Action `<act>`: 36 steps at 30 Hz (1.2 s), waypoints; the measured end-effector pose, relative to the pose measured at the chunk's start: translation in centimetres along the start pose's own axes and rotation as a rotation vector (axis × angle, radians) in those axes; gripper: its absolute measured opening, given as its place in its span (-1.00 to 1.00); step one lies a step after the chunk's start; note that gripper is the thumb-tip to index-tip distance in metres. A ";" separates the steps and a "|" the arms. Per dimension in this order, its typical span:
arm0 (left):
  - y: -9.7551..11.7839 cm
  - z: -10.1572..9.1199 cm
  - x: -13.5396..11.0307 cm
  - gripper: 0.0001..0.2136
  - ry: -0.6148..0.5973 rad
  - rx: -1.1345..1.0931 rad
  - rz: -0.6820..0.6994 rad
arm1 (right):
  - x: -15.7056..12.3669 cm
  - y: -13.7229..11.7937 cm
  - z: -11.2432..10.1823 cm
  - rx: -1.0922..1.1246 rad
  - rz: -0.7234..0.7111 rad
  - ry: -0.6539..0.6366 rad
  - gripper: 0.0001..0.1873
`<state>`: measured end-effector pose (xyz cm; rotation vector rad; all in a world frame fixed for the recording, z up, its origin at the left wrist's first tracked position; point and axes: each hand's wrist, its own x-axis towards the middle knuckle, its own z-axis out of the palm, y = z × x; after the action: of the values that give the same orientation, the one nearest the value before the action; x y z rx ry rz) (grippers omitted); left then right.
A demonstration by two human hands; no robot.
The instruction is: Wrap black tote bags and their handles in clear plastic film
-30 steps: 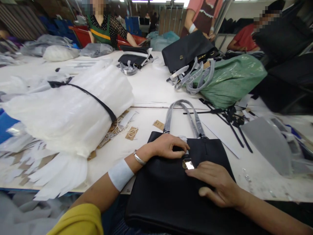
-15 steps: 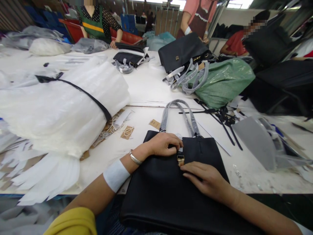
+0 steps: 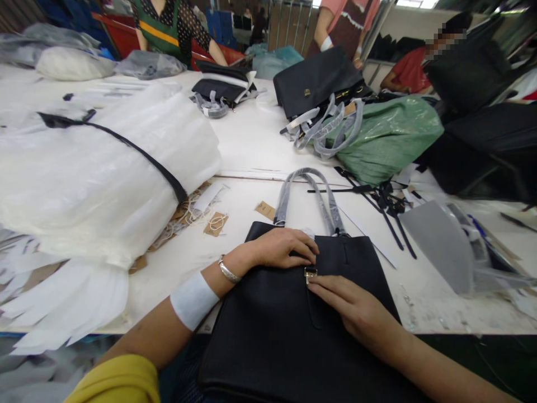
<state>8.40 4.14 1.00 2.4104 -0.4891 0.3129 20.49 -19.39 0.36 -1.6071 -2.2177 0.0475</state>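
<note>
A black handbag leans at the table's front edge, its top away from me. Its two handles stand up in clear plastic wrap. Across the bag's upper front lies my left hand, fingers bent together just above the gold buckle; what is under the fingertips is hidden. My right hand has its fingertips pressed together on the lower part of this buckle. Below the buckle a black strap end lies against the bag's front.
White wrapping sheets lie bundled under a black band at left, beside brown tags. Black straps, a grey plastic sheet and a green sack lie at right. Other handbags and several co-workers are across the table.
My left fingers have straightened and moved slightly right over the bag. My right fingertips have shifted slightly left onto the buckle, and the strap end below it now shows.
</note>
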 end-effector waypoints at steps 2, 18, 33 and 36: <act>0.0 -0.1 0.0 -0.81 -0.013 0.007 0.006 | 0.0 0.2 -0.3 -0.061 -0.042 -0.044 -0.44; -0.5 0.7 -0.4 -0.81 0.211 0.069 -0.106 | -0.9 0.8 -2.1 -0.061 0.055 0.055 -0.58; 11.5 -5.3 -0.1 -0.60 -0.194 0.007 -0.436 | -14.8 -1.2 -3.4 0.505 1.122 0.217 -0.54; 16.2 -4.2 -0.4 -0.44 -0.344 -0.146 -0.396 | -15.9 -2.6 -1.7 0.717 1.213 0.234 -0.52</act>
<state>0.82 -4.71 13.06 2.3558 -0.1631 -0.3035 22.86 -35.22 -2.13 -2.0387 -0.6344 0.8110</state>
